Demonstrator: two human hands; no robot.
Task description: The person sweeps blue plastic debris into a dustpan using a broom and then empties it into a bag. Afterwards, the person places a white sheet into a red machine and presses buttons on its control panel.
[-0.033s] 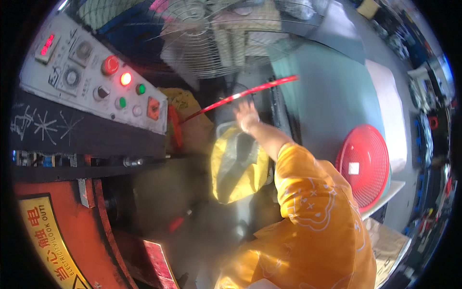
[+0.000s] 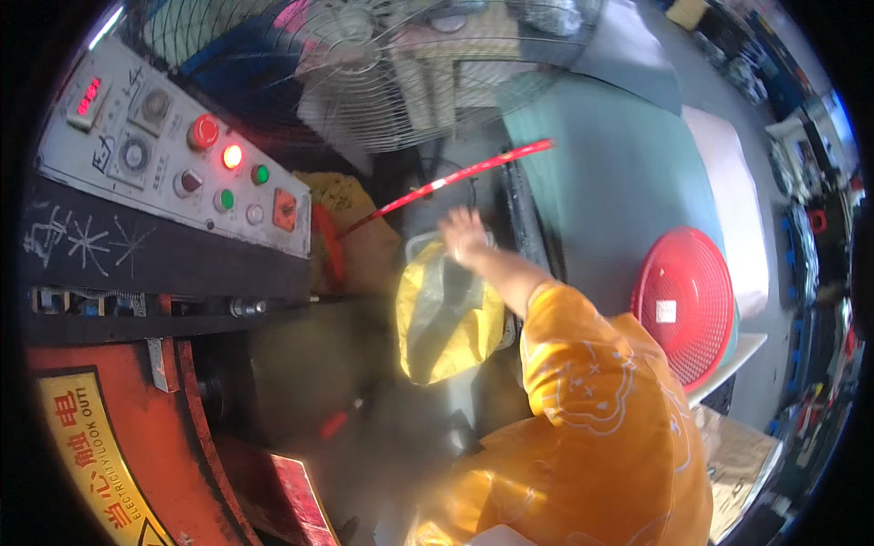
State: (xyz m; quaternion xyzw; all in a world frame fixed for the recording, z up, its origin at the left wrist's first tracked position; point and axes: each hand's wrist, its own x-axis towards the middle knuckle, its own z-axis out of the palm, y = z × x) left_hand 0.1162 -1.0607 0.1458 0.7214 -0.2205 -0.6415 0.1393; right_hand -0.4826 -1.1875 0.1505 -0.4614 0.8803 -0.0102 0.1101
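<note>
Yellow bag: it is sitting (image 2: 462,338) near the middle of the view, just short of the right hand, with a pale rim (image 2: 420,244) showing behind it; perhaps the rim is supporting it.
Right hand: it is hovering (image 2: 465,237) at the bag's far edge; blur is hiding whether it is touching.
Fingers: they are spreading slightly apart (image 2: 461,218), gripping nothing visible.
Left hand: it is staying out of view, so I cannot tell its fingers' state.
Red rod: it is slanting (image 2: 455,178) beyond the hand, seemingly resting unheld.
Control panel: it is tilting (image 2: 208,171) at the left, probably keeping its buttons reachable.
Caged fan: it is standing (image 2: 391,109) farther back, likely for cooling.
Red basket: it is leaning (image 2: 698,287) at the right, showing its perforated wall.
</note>
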